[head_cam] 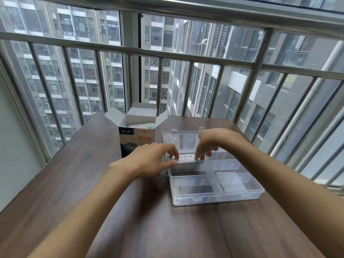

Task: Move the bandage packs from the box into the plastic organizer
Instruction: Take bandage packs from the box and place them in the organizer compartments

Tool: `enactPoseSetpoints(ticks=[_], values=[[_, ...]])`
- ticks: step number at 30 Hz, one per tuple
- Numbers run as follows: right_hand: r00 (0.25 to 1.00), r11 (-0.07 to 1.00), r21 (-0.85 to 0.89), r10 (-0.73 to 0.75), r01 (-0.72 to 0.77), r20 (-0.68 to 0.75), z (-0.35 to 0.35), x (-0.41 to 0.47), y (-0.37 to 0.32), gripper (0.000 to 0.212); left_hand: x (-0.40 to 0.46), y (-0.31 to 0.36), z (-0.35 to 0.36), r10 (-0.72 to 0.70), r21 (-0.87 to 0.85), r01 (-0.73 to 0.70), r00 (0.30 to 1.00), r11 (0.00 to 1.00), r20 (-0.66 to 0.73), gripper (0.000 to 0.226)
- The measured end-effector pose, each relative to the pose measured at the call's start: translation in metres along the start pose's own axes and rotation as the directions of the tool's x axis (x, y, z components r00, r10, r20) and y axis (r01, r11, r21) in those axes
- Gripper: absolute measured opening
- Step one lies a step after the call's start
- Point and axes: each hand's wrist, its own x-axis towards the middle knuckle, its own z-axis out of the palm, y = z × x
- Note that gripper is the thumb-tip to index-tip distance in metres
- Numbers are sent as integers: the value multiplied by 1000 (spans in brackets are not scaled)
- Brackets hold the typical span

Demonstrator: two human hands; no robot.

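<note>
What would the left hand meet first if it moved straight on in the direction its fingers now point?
Probably the right hand. The left hand points rightward along the bandage pack both hands pinch over the plastic organizer. Depth is unclear.

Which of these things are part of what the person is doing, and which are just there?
Part of the job:
- bandage pack, pinched at its ends by the left hand and right hand
- open cardboard box, more packs showing inside
- clear plastic organizer, lid open

Just there:
- wooden table
- balcony railing
</note>
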Motion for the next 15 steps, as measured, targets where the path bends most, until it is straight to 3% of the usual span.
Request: enactPoseSetpoints(ticks=[7, 9, 11, 13, 15], values=[[991, 997, 67, -13, 22, -137, -14, -8, 16, 24, -9, 2, -18, 31, -99, -40, 995, 994, -93, 19], [956, 988, 127, -42, 82, -289, -23, -15, 19, 24, -17, 1, -34, 34, -262, -73, 988, 962, -150, 11], [856, 967, 166, -82, 192, -511, -27, -17, 15, 29, -24, -3, -48, -38, -387, -68, 965, 920, -261, 7], [732, 915, 171, -170, 366, -660, -24, -19, -1, 27, -29, -10, -59, -182, -344, 29, 889, 939, -421, 8], [654, 876, 84, -287, 475, -700, -16, -18, -20, 31, -31, -20, -64, -318, -203, 245, 727, 948, -608, 15]])
